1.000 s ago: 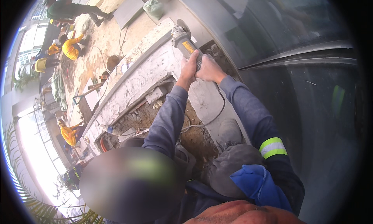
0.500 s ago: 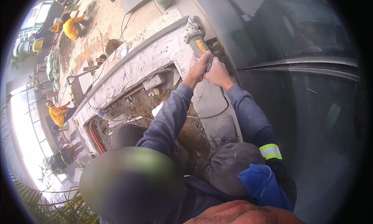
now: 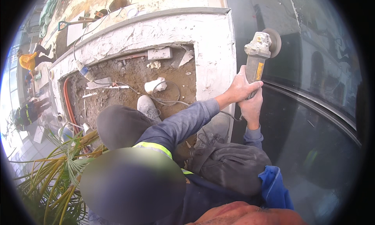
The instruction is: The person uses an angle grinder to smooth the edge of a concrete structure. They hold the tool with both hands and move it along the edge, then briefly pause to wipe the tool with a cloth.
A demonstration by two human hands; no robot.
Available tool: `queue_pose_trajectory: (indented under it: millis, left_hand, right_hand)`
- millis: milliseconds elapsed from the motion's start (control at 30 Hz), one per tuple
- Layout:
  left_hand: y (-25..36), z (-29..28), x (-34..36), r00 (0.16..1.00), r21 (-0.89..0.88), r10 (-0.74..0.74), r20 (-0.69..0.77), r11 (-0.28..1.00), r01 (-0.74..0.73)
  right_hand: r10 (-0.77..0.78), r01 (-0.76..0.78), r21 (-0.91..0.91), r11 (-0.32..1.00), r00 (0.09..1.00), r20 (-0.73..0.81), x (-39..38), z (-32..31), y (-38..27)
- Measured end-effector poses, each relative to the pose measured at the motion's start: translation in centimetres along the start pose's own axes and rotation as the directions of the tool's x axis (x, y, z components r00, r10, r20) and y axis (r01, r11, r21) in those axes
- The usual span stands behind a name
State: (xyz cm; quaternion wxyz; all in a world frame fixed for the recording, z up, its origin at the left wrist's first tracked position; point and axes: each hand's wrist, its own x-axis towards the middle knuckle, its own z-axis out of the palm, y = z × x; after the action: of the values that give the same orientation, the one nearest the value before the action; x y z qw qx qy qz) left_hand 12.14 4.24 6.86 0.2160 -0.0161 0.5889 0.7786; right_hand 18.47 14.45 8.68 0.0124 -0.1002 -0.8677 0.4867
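My left hand (image 3: 242, 86) is wrapped round the body of an angle grinder (image 3: 256, 65) with a yellow label, near the right edge of the white plastered ledge (image 3: 213, 61). Just below it, my right hand (image 3: 250, 108) grips the same tool's lower end. The grinder's disc (image 3: 275, 43) is upright at the top, over a dark glossy panel (image 3: 304, 131) on my right; whether it touches anything I cannot tell. A grey cord runs from under my hands toward the dirt-filled pit (image 3: 125, 88) inside the ledge, where my shoe (image 3: 147, 104) rests.
The pit holds a crumpled white lump (image 3: 154, 85), blocks (image 3: 160, 53), orange pipes (image 3: 68, 100) and a cable connector (image 3: 83, 68). A shovel (image 3: 62, 25) and boards lie beyond the ledge. A worker in yellow (image 3: 27, 61) and another person (image 3: 27, 113) are at far left; palm fronds (image 3: 47, 166) fill the lower left.
My hands and the grinder have swung right, now over the dark panel. The view has turned, so the ledge runs more level and more of the pit and my shoe shows.
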Motion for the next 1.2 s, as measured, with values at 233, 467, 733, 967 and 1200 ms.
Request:
queue_pose_trajectory:
  millis: [233, 467, 733, 967, 1200]
  left_hand:
    - [0.8, -0.5, 0.0, 0.999, -0.035, -0.045, -0.026, 0.998, 0.044]
    - [0.8, -2.1, 0.4, 0.997, -0.071, -0.056, -0.062, 0.996, 0.051]
    - [0.0, -2.8, 0.0, 0.996, -0.157, 0.011, -0.084, 0.987, -0.024]
    - [-0.8, -4.2, 1.3, 0.994, -0.112, 0.079, -0.072, 0.99, -0.087]
    - [0.7, -8.4, 0.7, 0.985, -0.116, 0.029, -0.168, 0.992, -0.049]
  right_hand:
    - [0.093, -0.091, -0.049, 0.995, 0.995, 0.029, -0.5, -0.1, -0.4]
    - [0.069, -0.069, -0.001, 0.998, 0.997, 0.016, -0.7, 1.9, -1.2]
    - [0.109, -0.106, -0.052, 0.993, 0.992, 0.057, -0.1, 2.3, -2.2]
    - [0.003, -0.019, -0.243, 0.97, 0.998, -0.068, 1.8, 3.6, -2.2]
    - [-0.071, 0.078, -0.076, 0.994, 0.993, 0.091, 1.5, 6.9, -1.9]
